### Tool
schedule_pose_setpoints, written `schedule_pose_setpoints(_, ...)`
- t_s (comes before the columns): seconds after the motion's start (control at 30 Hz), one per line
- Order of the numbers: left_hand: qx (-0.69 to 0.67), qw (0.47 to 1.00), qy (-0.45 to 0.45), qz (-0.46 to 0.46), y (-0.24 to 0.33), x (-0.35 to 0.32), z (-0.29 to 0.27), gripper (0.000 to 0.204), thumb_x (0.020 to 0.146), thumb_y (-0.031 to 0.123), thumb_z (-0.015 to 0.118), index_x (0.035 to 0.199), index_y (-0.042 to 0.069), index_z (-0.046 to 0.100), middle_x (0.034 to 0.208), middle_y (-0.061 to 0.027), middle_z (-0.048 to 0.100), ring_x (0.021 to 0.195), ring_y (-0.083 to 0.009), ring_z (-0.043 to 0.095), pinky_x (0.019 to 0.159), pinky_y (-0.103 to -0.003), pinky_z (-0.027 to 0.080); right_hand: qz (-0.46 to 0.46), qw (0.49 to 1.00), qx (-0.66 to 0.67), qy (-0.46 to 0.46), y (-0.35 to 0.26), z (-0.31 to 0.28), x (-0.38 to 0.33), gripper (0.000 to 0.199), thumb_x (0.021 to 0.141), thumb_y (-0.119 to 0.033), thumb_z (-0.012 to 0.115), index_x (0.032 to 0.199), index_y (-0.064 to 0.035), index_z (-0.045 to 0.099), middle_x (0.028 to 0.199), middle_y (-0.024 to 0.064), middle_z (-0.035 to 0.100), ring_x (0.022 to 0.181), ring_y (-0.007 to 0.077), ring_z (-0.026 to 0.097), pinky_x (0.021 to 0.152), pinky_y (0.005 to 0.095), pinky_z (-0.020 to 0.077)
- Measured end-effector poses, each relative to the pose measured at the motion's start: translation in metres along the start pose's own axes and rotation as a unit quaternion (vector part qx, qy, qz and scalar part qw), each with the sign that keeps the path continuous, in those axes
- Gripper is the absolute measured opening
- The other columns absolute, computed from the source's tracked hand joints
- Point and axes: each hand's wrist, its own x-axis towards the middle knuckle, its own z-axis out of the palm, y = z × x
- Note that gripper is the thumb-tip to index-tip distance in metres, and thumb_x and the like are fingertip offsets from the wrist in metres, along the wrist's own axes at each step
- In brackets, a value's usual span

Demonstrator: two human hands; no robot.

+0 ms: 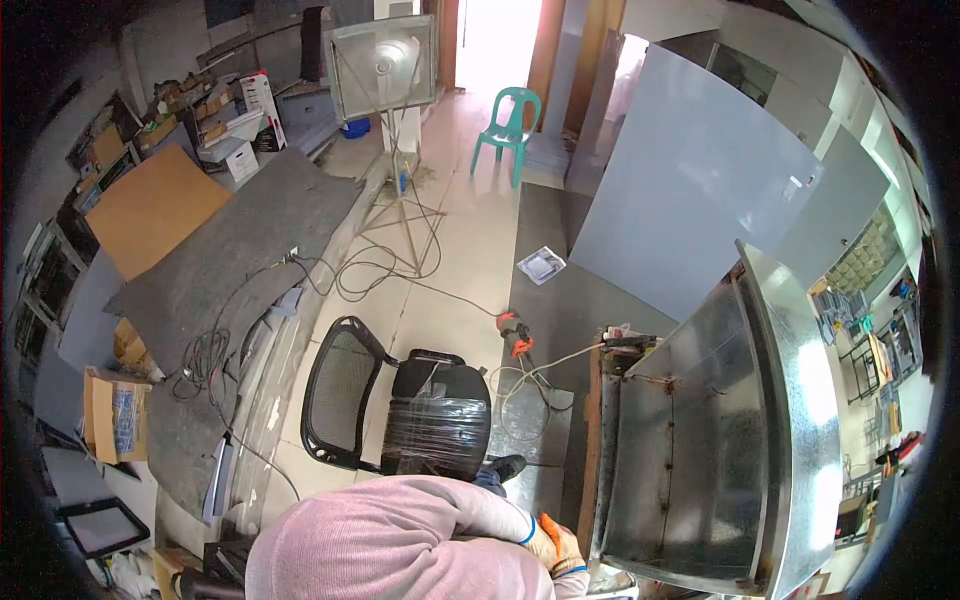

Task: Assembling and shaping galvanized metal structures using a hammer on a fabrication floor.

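One large, open-sided sheet-metal box (690,430) occupies the right of the work area. It is probably heavy and stiff, its smooth panels likely to slip; the folded rim (772,420) appears the firmer hold, though its edge may be sharp. Two gloved hands (567,551) sit close together near its lower left corner; whether they grasp anything cannot be told.

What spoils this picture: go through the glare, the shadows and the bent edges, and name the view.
Head view: doorway blown out to white; glare on the outer face of the metal casing, its inside darker; the grey-blue panel's top edge bowed by the fisheye; corners black; gloved hands overlapping low in the frame, so their grip is hard to read.
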Motion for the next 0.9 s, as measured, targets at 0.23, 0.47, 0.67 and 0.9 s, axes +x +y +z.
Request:
schedule_pose_setpoints(0.23,-0.234,0.971,-0.012,-0.048,0.015,0.010,-0.017,0.052,0.107,0.040,0.040,0.135,-0.002,0.055,0.138,-0.0185,0.059,0.126,-0.0354,0.057,0.117,-0.048,0.033,0.153,0.972,0.176,-0.035,-0.050,0.044,-0.035,0.041,0.096,-0.033,0.068,0.108,0.0065,0.068,0.098,0.0180,0.073,0.082,0.0312,0.071,0.075,0.0448,0.0580)
schedule_pose_setpoints(0.47,-0.456,0.881,-0.028,-0.123,0.012,-0.006,-0.025,0.052,0.107,0.040,0.041,0.134,-0.001,0.056,0.137,-0.0175,0.061,0.124,-0.0350,0.058,0.117,-0.049,0.034,0.090,0.992,0.087,-0.013,-0.002,0.017,-0.015,0.052,0.087,-0.034,0.073,0.127,-0.0036,0.061,0.111,0.0243,0.068,0.100,0.0392,0.066,0.088,0.0461,0.0533)
schedule_pose_setpoints(0.67,-0.564,0.815,-0.043,-0.123,0.002,-0.016,-0.009,0.051,0.107,0.040,0.040,0.135,-0.001,0.056,0.138,-0.0168,0.060,0.125,-0.0342,0.057,0.118,-0.050,0.032,-0.238,0.850,-0.464,-0.080,-0.026,0.017,-0.033,0.067,0.081,-0.036,0.076,0.141,-0.0116,0.056,0.120,0.0269,0.066,0.111,0.0438,0.063,0.095,0.0470,0.0500)
schedule_pose_setpoints(0.9,-0.619,0.782,-0.037,-0.065,-0.001,-0.039,0.016,0.051,0.108,0.037,0.038,0.138,-0.002,0.053,0.142,-0.0159,0.057,0.130,-0.0323,0.054,0.120,-0.054,0.026,-0.260,0.845,-0.461,-0.074,-0.026,0.015,-0.039,0.068,0.081,-0.037,0.075,0.141,-0.0106,0.056,0.122,0.0267,0.066,0.112,0.0433,0.063,0.096,0.0460,0.0498)
